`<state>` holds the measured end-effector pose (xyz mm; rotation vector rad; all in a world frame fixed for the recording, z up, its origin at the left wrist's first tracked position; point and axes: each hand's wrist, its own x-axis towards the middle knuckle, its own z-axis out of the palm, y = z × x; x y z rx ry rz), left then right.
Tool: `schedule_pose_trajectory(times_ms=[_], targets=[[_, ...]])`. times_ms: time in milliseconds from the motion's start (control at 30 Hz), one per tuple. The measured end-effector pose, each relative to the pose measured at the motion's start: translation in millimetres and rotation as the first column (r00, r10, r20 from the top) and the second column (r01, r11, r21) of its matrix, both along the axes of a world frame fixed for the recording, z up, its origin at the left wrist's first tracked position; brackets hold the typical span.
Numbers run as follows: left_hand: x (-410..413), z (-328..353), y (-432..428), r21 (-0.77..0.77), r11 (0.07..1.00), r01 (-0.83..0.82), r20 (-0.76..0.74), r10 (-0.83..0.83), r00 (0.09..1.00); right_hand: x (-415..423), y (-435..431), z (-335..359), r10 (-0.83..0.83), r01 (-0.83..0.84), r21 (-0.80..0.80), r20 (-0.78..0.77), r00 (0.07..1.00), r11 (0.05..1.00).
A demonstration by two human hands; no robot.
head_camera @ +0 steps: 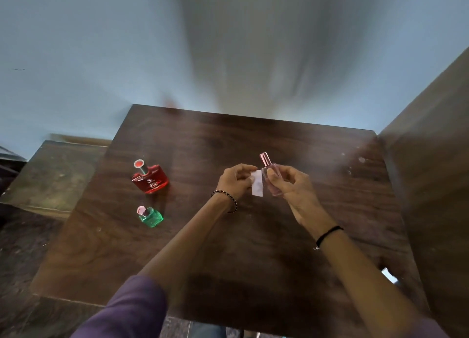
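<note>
Surface (228, 139): dark brown wood-grain top, pale marks near the far right corner. Standing on it, left side: one red bottle (150, 179), flat-sided, silver neck, red cap. Nearer the person: one small green bottle (151, 217), pink cap. The two stand apart.

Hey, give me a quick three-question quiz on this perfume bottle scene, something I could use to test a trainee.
1. True or false: the pink bottle stands on the table.
2. What does the left hand pinch? A) a white paper strip B) a pen C) a loose cap
3. How many bottles sit on the table, touched by neither hand?

Key
1. False: the right hand holds it in its fingers.
2. A
3. Two: the red bottle and the green bottle.
</note>
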<state>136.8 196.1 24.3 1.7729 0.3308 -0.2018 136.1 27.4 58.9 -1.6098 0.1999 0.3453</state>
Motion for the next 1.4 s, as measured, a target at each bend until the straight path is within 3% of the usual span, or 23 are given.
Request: schedule_pose_trajectory(times_ms=[400, 667, 1400], targets=[[60.3, -37.2, 39.2, -0.074, 0.977, -0.200, -0.194, 0.183, 0.964, 83.6, 50.2, -32.8, 0.164, -0.113, -0.299, 0.151, 0.975, 0.948], [77.7, -57.5, 48.8, -0.102, 0.922, -0.374, -0.216, 0.346, 0.913, 121.5, 72.6, -45.8, 0.308, -0.197, -0.445, 0.191, 0.932, 0.873], [88.1, -61.3, 59.0, 0.255, 0.940, -0.226, -0.036, 0.243, 0.969, 134.0, 85.3, -50.6, 0.446, -0.267, -0.629, 0.142, 0.884, 0.730]])
